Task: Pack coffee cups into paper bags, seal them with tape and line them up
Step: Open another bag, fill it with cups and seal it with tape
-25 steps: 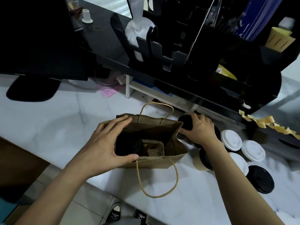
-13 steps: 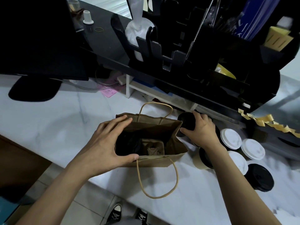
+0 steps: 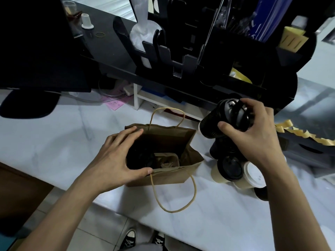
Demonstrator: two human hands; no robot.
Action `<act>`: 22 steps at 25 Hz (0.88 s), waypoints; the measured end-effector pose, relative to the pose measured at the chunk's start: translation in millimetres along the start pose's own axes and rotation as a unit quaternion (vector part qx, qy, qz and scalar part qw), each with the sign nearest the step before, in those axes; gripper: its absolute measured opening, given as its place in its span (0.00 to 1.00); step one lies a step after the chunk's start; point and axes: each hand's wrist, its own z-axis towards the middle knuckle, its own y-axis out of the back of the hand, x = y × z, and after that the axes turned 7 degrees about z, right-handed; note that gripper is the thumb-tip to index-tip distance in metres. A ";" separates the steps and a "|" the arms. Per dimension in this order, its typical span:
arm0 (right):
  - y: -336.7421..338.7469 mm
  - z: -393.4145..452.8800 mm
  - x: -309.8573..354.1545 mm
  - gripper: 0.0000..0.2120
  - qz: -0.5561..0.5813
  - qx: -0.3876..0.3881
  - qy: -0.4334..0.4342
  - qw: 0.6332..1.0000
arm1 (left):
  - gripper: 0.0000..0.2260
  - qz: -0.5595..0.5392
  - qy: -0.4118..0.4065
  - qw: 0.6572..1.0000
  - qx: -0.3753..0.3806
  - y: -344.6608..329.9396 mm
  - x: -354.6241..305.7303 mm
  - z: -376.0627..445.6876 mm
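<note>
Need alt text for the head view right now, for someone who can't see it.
The right hand grips a black-lidded black coffee cup, lifted and tilted beside the open brown paper bag on the white marble counter. The left hand holds the bag's mouth open; more cups stand to the right.

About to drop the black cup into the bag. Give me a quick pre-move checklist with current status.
1. Black cup gripped by right hand: ok.
2. Paper bag mouth held open by left hand: ok.
3. Free slot in the cardboard carrier inside: looks ok, the slot on the right appears empty.
4. Cup upright: not ok, tilted with its lid toward the camera.
5. Lid seated tight: cannot tell.
6. Bag handles clear of the opening: ok.
</note>
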 end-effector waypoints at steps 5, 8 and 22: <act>8.9 -14.3 23.3 0.33 0.069 0.005 0.006 0.998 | 0.49 0.002 -0.003 1.000 0.004 -0.4 1.5 1.1; 1.5 -25.2 36.8 0.32 0.102 0.052 0.024 0.993 | 0.50 0.004 -0.005 1.000 0.005 -0.3 2.2 -0.1; -68.1 -41.7 44.2 0.38 -0.006 0.244 0.027 0.969 | 0.50 -0.001 0.003 1.000 0.010 1.7 -4.1 -4.8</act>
